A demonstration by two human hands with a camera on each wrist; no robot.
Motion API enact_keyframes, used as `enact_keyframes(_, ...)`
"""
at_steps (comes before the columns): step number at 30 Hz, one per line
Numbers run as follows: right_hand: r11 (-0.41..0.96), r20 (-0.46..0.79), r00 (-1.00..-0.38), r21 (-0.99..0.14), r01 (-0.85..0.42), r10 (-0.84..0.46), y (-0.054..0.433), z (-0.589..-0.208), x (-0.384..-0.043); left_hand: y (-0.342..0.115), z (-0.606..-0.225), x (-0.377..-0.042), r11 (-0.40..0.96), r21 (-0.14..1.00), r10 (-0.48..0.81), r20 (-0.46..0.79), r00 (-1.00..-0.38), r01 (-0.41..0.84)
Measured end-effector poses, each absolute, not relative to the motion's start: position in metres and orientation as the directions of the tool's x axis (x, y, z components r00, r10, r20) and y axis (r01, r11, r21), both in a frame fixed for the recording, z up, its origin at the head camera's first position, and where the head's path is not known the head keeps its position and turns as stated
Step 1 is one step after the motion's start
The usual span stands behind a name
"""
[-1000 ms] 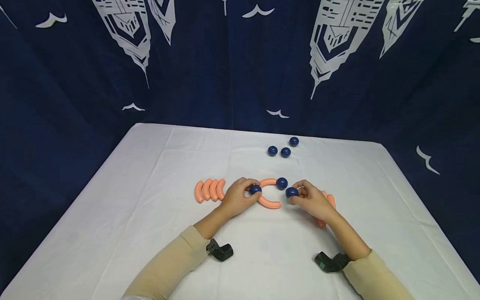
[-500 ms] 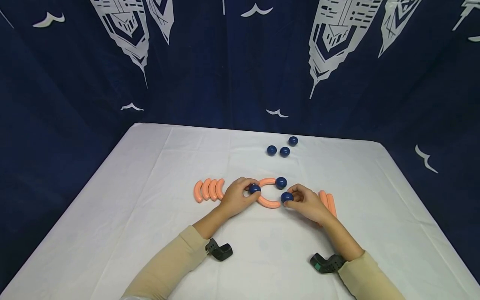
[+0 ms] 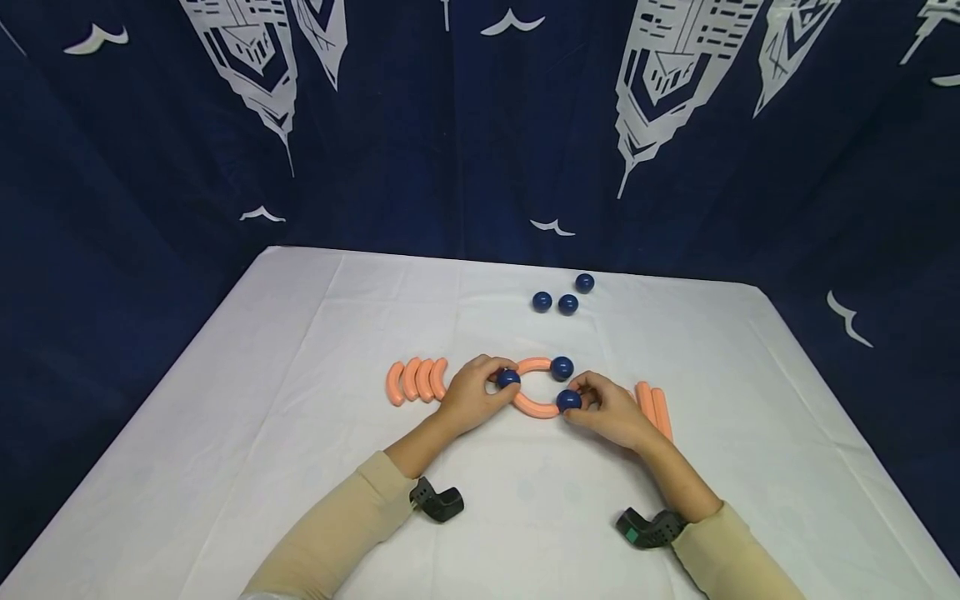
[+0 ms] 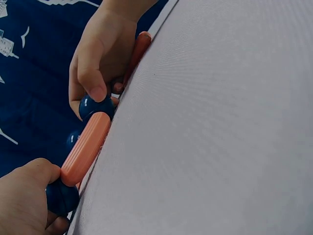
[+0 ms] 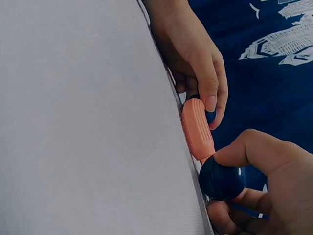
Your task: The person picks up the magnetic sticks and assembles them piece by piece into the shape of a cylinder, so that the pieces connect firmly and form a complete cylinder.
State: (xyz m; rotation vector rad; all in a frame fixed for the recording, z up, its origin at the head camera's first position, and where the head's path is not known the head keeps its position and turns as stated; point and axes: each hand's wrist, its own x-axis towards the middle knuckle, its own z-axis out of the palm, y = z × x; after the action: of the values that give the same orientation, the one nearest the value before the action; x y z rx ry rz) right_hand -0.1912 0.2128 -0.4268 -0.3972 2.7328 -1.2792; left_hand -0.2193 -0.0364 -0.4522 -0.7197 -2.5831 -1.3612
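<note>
My left hand (image 3: 474, 392) pinches a dark blue ball (image 3: 508, 378) where two curved orange rods meet. One rod (image 3: 534, 364) runs from it along the far side to another blue ball (image 3: 562, 368). The nearer curved rod (image 3: 536, 407) bends toward me, ridged along its length in both wrist views. At its right end my right hand (image 3: 611, 410) holds a further blue ball (image 5: 222, 178) between thumb and fingers. That ball sits against the rod's end in the left wrist view. Together the pieces form an arc whose right side is open.
Several curved orange rods (image 3: 417, 380) lie in a row left of my left hand. Straight orange rods (image 3: 654, 408) lie beside my right wrist. Three loose blue balls (image 3: 567, 304) rest farther back on the white tablecloth (image 3: 300, 333). A dark blue printed curtain (image 3: 450, 167) hangs behind.
My right hand has moved left and slightly toward me, bringing its blue ball to the right end of the near curved rod. The left hand keeps its hold in place.
</note>
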Motion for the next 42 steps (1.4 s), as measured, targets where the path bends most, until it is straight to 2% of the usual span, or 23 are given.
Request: enact_keyframes(42,0.582,0.003,-0.939,-0.784,-0.216,-0.344,0.2155,-0.422,-0.1875,-0.0361,-0.4522,-0.2189,0.478,0.737,0.354,0.337,-0.873,0.478)
